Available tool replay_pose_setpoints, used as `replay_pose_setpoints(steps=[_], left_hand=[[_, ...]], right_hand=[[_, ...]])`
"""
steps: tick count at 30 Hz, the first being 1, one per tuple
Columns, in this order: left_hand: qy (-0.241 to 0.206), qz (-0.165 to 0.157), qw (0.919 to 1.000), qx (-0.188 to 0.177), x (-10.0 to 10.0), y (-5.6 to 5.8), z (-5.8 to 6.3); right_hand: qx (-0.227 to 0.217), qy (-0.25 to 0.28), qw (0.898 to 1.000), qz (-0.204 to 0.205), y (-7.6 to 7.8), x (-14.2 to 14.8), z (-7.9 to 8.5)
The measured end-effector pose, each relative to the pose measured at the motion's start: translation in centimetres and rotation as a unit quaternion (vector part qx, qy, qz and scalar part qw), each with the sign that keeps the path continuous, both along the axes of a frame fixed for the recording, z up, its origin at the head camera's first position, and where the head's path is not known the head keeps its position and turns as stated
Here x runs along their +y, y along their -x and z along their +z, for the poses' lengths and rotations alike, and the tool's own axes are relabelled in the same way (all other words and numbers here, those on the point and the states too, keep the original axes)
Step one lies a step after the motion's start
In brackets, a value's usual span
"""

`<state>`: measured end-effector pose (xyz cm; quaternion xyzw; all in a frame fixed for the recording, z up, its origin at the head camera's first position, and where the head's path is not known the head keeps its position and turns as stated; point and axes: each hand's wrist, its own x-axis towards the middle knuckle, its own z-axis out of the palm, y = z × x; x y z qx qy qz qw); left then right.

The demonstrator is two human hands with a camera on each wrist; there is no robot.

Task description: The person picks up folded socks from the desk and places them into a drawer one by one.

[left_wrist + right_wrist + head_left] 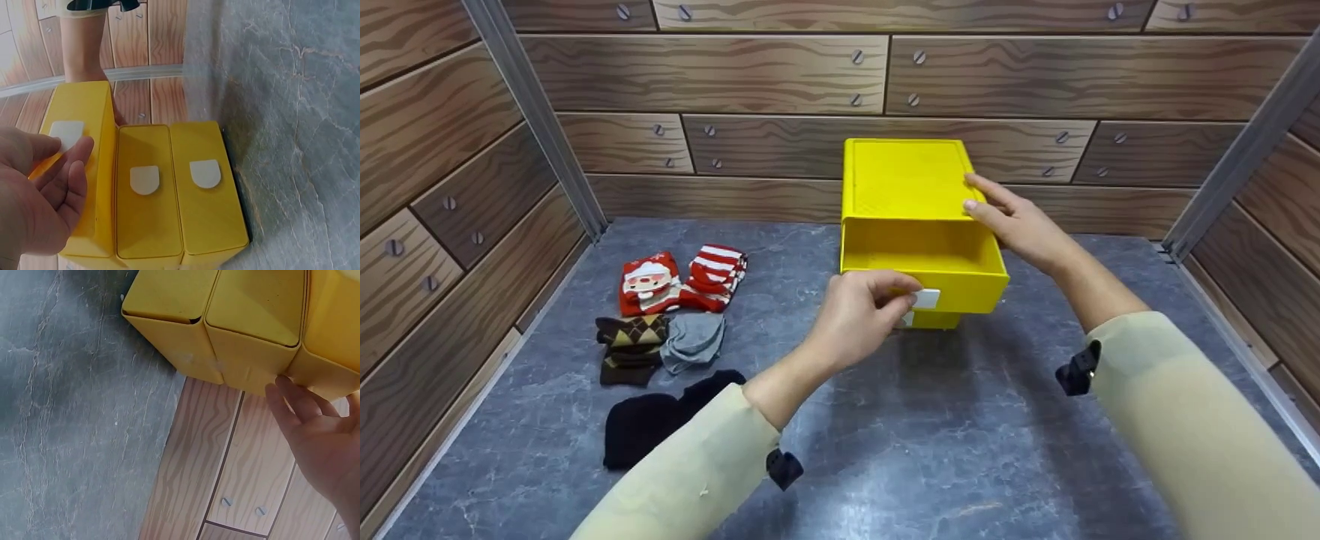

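A yellow drawer cabinet (pixel 911 176) stands near the back wall, its top drawer (pixel 979 292) pulled out with a bare inside showing. My left hand (pixel 851 315) is at the drawer's front, thumb and finger pinching its white handle (pixel 67 133). In the left wrist view, the middle drawer (pixel 149 225) and the bottom drawer (pixel 216 219) are closed, each with a white tab. My right hand (pixel 1024 229) rests against the cabinet's right side, its fingers extended and the thumb at the top edge. The right wrist view shows the fingertips (pixel 286 385) touching the yellow side wall.
To the left on the grey marbled surface (pixel 840 465) lie red Santa-patterned socks (pixel 649 283), brown argyle socks (pixel 631 349), grey socks (pixel 694 341) and a black cloth item (pixel 641 427), partly behind my left sleeve. Wood-patterned walls (pixel 720 71) enclose the back and sides.
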<state>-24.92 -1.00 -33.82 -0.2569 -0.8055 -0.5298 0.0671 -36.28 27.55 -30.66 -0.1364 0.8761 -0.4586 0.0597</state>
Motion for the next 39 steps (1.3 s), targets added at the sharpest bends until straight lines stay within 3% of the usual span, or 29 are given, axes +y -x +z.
replay_pose_setpoints(steps=[20,39], left_hand=[[0.005,-0.01,0.9999,0.0,-0.1,-2.7,-0.1],[-0.011,-0.029,0.9995,0.0,-0.2,-4.2,-0.7]], right_hand=[[-0.015,0.032,0.999,0.0,-0.3,-0.1,0.0],[-0.011,0.041,0.999,0.0,-0.3,-0.4,-0.3]])
